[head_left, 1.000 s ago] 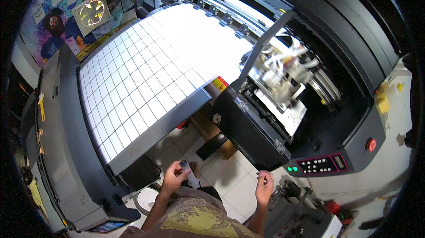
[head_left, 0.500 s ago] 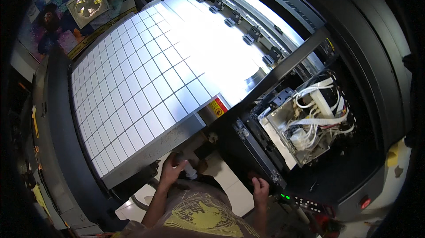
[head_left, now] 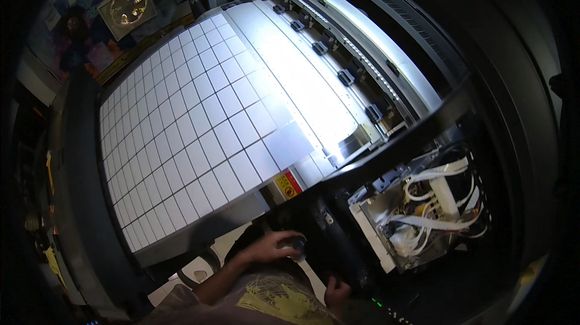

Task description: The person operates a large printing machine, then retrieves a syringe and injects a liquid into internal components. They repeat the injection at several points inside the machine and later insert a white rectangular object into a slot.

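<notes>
My left hand (head_left: 272, 247) is closed around a small translucent bottle (head_left: 298, 245), tilted to the right; most of the bottle is behind the fingers or dim. It is in front of the near edge of a wide-format printer, below a red and yellow warning label (head_left: 288, 185). To its right and lower down, my right hand (head_left: 336, 293) has its fingers curled in; shadow hides whether anything is in them. Beyond both hands, a white sheet printed with a dark grid (head_left: 181, 113) lies over the printer's curved bed.
An open printer carriage (head_left: 386, 234) with white cables (head_left: 444, 201) sits to the right. Black pinch rollers (head_left: 345, 77) line the brightly lit platen (head_left: 302, 77). The metal side edge (head_left: 205, 228) of the bed is close to my left forearm. A square fan (head_left: 128, 7) stands far left.
My left hand has swung right with the bottle, toward the carriage side. My right hand sits lower and more to the left. The whole view has shifted, and the picture is darker.
</notes>
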`<move>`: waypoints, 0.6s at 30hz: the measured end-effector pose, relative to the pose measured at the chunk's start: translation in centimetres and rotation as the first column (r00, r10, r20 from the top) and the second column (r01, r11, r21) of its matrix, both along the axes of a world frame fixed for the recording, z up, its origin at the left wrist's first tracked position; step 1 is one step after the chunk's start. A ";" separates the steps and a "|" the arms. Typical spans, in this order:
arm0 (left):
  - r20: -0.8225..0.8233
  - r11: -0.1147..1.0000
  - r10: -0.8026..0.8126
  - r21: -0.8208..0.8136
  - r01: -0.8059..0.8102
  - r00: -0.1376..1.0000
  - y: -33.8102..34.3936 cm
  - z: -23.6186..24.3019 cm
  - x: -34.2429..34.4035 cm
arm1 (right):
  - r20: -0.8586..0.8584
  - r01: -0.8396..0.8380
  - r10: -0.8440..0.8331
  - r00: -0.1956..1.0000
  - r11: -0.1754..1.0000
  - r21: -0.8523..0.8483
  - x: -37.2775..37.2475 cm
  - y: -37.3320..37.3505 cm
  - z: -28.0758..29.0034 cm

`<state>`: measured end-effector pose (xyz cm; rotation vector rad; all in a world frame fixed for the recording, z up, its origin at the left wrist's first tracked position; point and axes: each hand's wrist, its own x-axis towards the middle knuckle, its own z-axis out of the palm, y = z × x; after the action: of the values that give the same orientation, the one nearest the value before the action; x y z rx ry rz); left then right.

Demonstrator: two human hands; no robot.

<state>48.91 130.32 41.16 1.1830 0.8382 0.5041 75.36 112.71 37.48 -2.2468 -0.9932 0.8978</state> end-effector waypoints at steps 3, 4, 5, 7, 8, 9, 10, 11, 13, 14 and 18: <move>-0.054 0.988 -0.087 -0.134 0.079 0.995 0.9 -0.8 0.5 | 0.105 0.186 -0.185 0.977 0.982 -0.007 -0.6 -0.8 -1.9; -0.158 0.992 -0.090 -0.106 0.074 0.983 1.0 -1.0 0.7 | 0.125 0.262 -0.250 0.960 0.961 -0.092 -0.8 -0.9 -2.2; -0.201 0.995 -0.090 -0.070 0.077 0.975 1.4 -1.3 0.4 | 0.147 0.333 -0.310 0.939 0.926 -0.177 -1.0 -0.8 -2.4; -0.357 0.988 -0.151 -0.070 0.134 0.922 1.8 -1.5 0.5 | 0.163 0.389 -0.361 0.918 0.899 -0.201 -1.0 -0.1 -2.5; -0.360 0.981 -0.174 -0.143 0.130 0.917 2.0 -1.5 0.4 | 0.156 0.402 -0.377 0.913 0.898 -0.181 -1.0 0.2 -2.3; -0.347 0.972 -0.201 -0.185 0.144 0.916 2.3 -1.5 0.3 | 0.146 0.402 -0.381 0.913 0.902 -0.159 -0.9 0.5 -1.9; -0.342 0.960 -0.237 -0.226 0.166 0.909 2.6 -1.3 0.3 | 0.138 0.402 -0.384 0.913 0.904 -0.144 -0.9 0.9 -1.6; -0.343 0.943 -0.281 -0.270 0.193 0.896 3.0 -1.2 0.3 | 0.133 0.401 -0.384 0.914 0.906 -0.139 -1.0 1.3 -1.3; -0.313 0.950 -0.266 -0.244 0.193 0.912 3.6 -0.7 0.3 | 0.130 0.404 -0.388 0.912 0.905 -0.135 -1.2 1.7 -0.6; -0.298 0.948 -0.270 -0.251 0.197 0.916 3.9 -0.4 0.2 | 0.130 0.408 -0.392 0.911 0.903 -0.135 -1.3 1.8 -0.3; -0.293 0.937 -0.269 -0.302 0.178 0.918 4.3 0.4 0.1 | 0.140 0.409 -0.391 0.910 0.903 -0.131 -1.7 1.9 0.4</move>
<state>49.01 134.63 41.56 1.1063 1.0054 -0.0058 73.64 114.62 37.85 -2.5285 -0.4799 0.6926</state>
